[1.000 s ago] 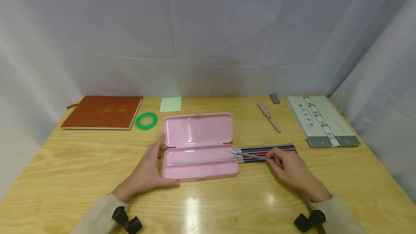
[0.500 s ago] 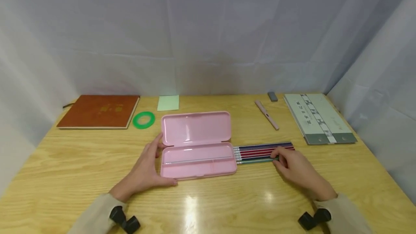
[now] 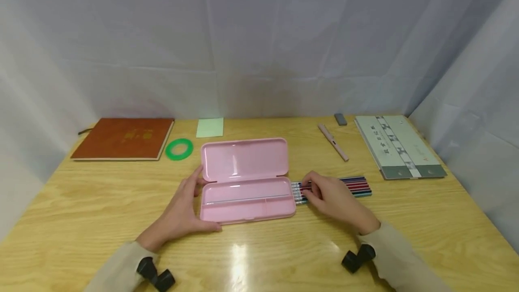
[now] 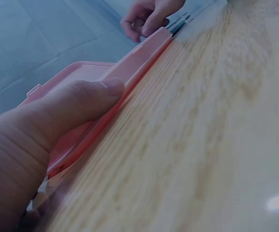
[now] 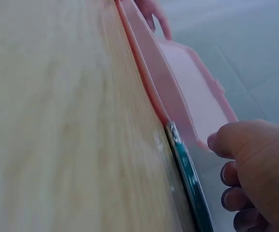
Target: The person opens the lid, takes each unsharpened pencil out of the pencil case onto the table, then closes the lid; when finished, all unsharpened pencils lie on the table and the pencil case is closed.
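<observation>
In the head view a pink pencil case (image 3: 248, 204) lies with its lid (image 3: 245, 159) raised back, its compartments bare. My left hand (image 3: 184, 211) holds the case's left end, thumb along the front wall and fingers round the left side. To the right of the case several pencils (image 3: 358, 186) lie in a row, metal-tipped ends toward it, a green one nearest me. Over those ends hovers my right hand (image 3: 334, 199), fingers bent. The right wrist view shows the green pencil (image 5: 190, 179) below the thumb, with no pencil visibly held.
Behind the case are a green tape roll (image 3: 179, 149) and pale sticky notes (image 3: 210, 127). A brown notebook (image 3: 123, 139) lies at left. To the right are a pink pen (image 3: 333, 142), a grey eraser (image 3: 340, 119) and a pale notebook (image 3: 399, 148).
My right hand laid the green pencil at the near side of the row, let it go, and moved left toward the metal-tipped ends. The left hand kept its hold on the case.
</observation>
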A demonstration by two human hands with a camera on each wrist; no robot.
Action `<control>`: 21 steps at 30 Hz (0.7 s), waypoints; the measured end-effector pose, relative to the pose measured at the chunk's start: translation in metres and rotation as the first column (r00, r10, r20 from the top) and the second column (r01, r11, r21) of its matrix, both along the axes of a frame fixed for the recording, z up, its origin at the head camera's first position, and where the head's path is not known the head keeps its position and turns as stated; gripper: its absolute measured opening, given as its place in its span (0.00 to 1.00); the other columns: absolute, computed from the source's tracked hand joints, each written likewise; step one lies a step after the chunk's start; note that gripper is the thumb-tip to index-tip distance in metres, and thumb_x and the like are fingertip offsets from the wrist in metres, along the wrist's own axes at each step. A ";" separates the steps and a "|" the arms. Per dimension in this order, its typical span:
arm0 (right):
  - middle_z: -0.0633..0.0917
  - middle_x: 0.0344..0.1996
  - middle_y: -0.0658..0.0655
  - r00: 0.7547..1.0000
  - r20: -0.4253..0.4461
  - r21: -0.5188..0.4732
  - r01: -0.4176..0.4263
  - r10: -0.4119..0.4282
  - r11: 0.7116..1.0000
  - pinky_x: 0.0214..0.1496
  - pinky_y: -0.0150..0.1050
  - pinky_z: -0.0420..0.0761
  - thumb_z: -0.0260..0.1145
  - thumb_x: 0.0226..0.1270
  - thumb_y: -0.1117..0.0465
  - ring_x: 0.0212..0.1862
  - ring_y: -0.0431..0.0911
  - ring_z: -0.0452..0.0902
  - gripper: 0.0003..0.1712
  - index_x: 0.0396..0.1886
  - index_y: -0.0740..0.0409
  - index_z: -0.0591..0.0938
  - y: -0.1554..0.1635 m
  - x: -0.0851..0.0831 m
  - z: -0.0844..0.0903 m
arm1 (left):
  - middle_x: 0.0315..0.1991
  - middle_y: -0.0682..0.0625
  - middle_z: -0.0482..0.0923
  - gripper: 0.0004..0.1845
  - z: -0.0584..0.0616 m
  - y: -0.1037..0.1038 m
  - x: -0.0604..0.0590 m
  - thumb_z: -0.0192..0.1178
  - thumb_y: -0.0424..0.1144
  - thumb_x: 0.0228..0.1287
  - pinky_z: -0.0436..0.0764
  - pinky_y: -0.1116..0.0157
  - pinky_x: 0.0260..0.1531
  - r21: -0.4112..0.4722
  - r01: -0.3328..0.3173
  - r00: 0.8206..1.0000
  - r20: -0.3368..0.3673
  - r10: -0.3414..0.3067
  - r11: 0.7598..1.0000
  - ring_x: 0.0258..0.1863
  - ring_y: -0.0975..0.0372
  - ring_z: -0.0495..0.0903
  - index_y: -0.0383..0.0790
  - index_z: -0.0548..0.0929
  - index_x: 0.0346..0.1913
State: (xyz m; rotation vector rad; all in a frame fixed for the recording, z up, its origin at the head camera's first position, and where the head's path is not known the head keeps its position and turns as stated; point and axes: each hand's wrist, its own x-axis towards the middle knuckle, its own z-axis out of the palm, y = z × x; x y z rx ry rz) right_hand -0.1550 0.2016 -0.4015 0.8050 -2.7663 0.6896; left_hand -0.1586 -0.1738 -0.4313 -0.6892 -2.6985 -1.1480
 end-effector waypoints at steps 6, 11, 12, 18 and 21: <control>0.70 0.15 0.39 0.993 -0.012 -0.020 -0.119 0.119 0.993 0.23 0.26 0.65 0.69 0.63 0.59 0.18 0.29 0.59 0.05 0.38 0.52 0.83 -0.021 -0.012 0.004 | 0.54 0.46 0.70 0.76 -0.003 0.002 0.001 0.83 0.57 0.22 0.77 0.57 0.48 0.009 0.007 1.000 0.017 -0.007 1.000 0.49 0.57 0.70 0.40 0.46 0.76; 0.73 0.16 0.42 0.979 -0.014 -0.034 -0.202 0.201 0.979 0.24 0.26 0.66 0.70 0.61 0.59 0.20 0.30 0.61 0.03 0.34 0.52 0.86 -0.031 -0.024 0.005 | 0.54 0.47 0.71 0.76 -0.003 0.002 0.001 0.83 0.57 0.22 0.77 0.58 0.47 0.008 0.005 1.000 0.002 -0.005 1.000 0.48 0.58 0.70 0.39 0.47 0.76; 0.73 0.16 0.42 0.976 -0.016 -0.026 -0.216 0.215 0.976 0.24 0.26 0.66 0.71 0.61 0.59 0.20 0.30 0.61 0.04 0.35 0.52 0.86 -0.033 -0.026 0.005 | 0.54 0.47 0.71 0.76 -0.003 0.001 0.001 0.83 0.57 0.21 0.77 0.58 0.47 0.005 0.004 1.000 -0.002 -0.004 1.000 0.48 0.58 0.70 0.39 0.47 0.76; 0.75 0.18 0.43 0.964 0.013 0.038 -0.266 0.266 0.963 0.25 0.27 0.66 0.73 0.57 0.57 0.21 0.30 0.61 0.08 0.37 0.53 0.87 -0.045 -0.037 0.009 | 0.54 0.47 0.71 0.76 -0.003 -0.001 0.000 0.83 0.58 0.20 0.77 0.57 0.48 -0.004 0.008 1.000 -0.012 -0.008 1.000 0.48 0.58 0.72 0.40 0.47 0.76; 0.74 0.16 0.43 0.960 0.042 0.061 -0.277 0.275 0.959 0.26 0.27 0.66 0.73 0.58 0.58 0.21 0.31 0.61 0.09 0.38 0.54 0.87 -0.054 -0.040 0.013 | 0.54 0.47 0.71 0.77 -0.002 -0.002 0.000 0.83 0.58 0.20 0.77 0.56 0.50 0.004 0.006 1.000 -0.005 -0.006 1.000 0.49 0.58 0.73 0.40 0.47 0.76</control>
